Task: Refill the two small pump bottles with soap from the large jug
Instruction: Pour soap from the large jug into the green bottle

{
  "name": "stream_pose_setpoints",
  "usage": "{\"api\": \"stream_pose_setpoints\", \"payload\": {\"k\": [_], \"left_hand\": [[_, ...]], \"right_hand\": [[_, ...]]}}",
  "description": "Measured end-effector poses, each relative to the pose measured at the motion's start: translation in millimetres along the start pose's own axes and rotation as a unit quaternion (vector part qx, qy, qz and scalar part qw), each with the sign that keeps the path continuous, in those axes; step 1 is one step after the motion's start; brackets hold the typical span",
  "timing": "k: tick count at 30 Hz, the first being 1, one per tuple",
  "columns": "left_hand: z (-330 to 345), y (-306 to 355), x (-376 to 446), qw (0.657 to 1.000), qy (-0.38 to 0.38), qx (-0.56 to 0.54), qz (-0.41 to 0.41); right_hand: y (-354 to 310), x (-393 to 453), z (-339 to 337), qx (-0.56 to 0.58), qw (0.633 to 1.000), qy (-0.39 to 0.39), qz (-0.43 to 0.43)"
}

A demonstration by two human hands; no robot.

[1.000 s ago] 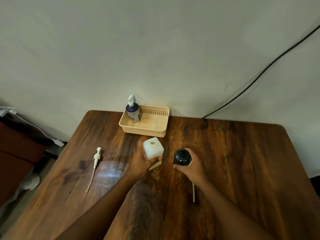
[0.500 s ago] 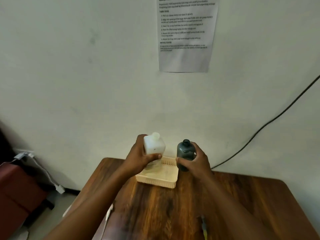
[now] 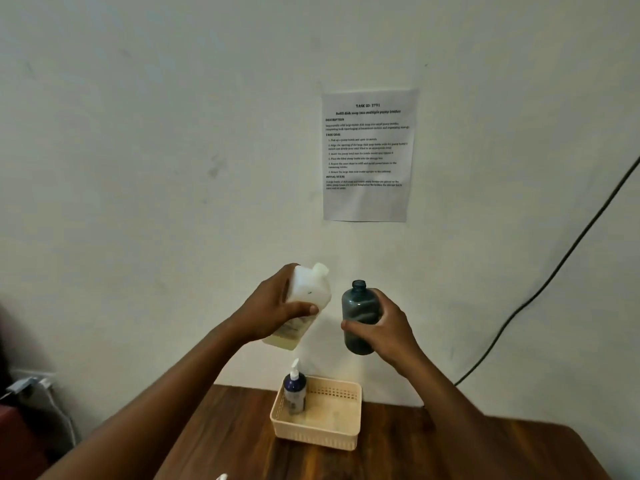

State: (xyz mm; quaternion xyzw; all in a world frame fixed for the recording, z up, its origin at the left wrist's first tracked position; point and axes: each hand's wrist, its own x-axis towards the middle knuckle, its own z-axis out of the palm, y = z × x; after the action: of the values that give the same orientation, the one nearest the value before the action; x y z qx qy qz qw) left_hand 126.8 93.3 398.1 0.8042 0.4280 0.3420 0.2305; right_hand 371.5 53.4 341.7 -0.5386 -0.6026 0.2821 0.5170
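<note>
The left hand (image 3: 277, 308) holds the white square plastic jug (image 3: 304, 299) in the air, with the fingers wrapped round its body and the thumb across the front. The jug tilts with its open neck toward 1 o'clock, and some yellowish soap sits in its lower part. At 3 o'clock from it, near but apart, the right hand (image 3: 388, 327) grips the dark grey translucent round bottle (image 3: 358, 315), which stands upright and has no pump in its open neck. Both are above the brown wooden worktop (image 3: 450, 452). At 6 o'clock from the hands, a beige perforated plastic basket (image 3: 346, 441) rests on the worktop against the wall, and a small dark blue pump bottle with a white pump (image 3: 294, 391) stands in its left corner. A printed paper sheet (image 3: 369, 202) hangs on the wall at 12 o'clock.
</note>
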Motion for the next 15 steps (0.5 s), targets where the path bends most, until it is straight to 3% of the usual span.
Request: {"api": "stream_pose_setpoints", "payload": {"k": [15], "left_hand": [[-37.0, 47.8, 16.9, 0.985, -0.087, 0.146, 0.014]], "right_hand": [[-28.5, -5.9, 1.9, -0.010, 0.999, -0.026, -0.018]]}}
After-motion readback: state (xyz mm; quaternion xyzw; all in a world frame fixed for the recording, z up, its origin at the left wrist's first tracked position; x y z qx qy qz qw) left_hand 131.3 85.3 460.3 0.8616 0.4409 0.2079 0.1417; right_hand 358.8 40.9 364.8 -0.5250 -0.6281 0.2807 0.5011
